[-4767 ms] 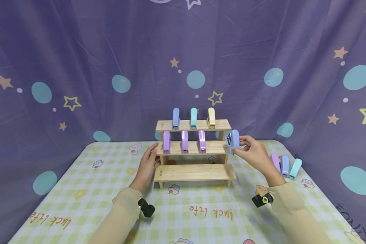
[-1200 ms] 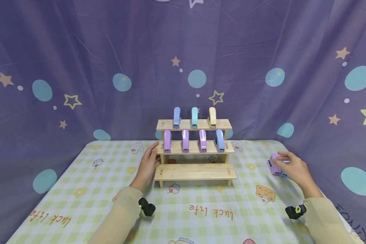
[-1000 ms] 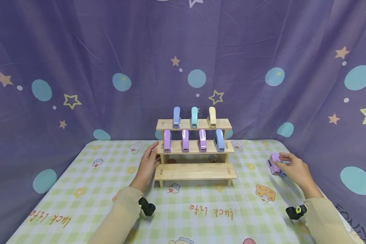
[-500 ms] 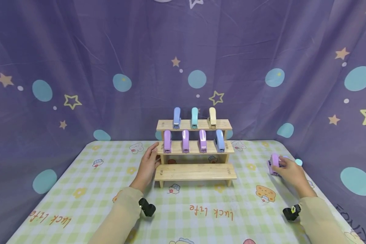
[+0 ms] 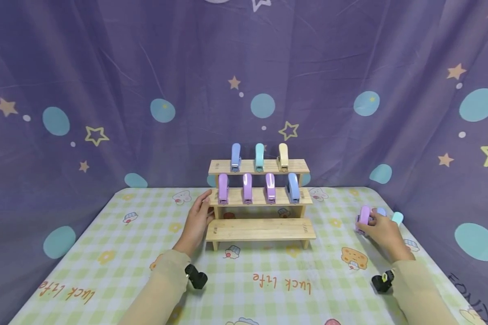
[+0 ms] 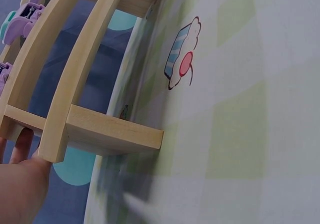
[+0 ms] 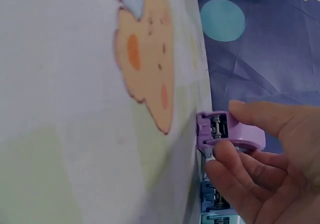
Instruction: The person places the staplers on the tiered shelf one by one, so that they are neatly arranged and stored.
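Observation:
At the left end of a three-tier wooden display stand, my left hand grips the middle board's edge; the left wrist view shows fingers round the wood. My right hand pinches a purple stapler between thumb and fingers at the table's right side. In the right wrist view that purple stapler stands at the cloth, thumb on one side and fingers on the other. A blue stapler and a teal stapler stand just beyond this hand, partly hidden by it.
The top board carries blue, teal and yellow staplers. Along the middle board stand three purple staplers and a blue one. The bottom board is bare. A checked cloth covers the table; a purple curtain hangs behind.
The blue stapler once held in my right hand now stands at the middle board's right end. My right hand has moved to the right-hand group and closed on the purple stapler. The left hand stays put.

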Motion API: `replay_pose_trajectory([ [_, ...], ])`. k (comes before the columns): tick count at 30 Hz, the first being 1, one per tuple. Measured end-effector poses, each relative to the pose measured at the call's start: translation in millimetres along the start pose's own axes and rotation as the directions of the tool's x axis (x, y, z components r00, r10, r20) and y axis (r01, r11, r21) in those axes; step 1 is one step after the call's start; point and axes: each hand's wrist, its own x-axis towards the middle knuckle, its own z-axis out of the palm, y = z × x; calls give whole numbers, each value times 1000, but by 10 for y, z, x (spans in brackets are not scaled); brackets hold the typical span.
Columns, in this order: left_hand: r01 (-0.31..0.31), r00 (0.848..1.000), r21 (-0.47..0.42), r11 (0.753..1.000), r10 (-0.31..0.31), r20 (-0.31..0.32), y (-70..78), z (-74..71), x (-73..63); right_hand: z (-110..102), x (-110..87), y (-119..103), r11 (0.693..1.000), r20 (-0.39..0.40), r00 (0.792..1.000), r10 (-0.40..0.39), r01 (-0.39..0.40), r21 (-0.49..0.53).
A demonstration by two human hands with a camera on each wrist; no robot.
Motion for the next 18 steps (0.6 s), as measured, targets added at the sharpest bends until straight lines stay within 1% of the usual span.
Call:
replay_pose_trajectory([
  [4, 0, 1000, 1, 1000, 0, 4, -4, 1, -7, -23, -19, -9, 997, 63, 998, 21, -26, 70],
  [6, 10, 1000, 1, 1000, -10, -1, 0, 1, -12, -28, -26, -22, 993, 90, 996, 28, -38, 110],
  [10, 11, 1000, 6, 1000, -11, -4, 6, 1, -15, -26, -35, -51, 983, 128, 991, 29, -51, 177],
  [14, 0, 1000, 6, 1000, 0, -1, 15, 3, -13, -27, -34, -68, 981, 147, 989, 28, -56, 188],
  [18, 9, 1000, 5, 1000, -9, -2, 18, 1, -6, -25, -24, -67, 978, 151, 988, 32, -62, 200],
])
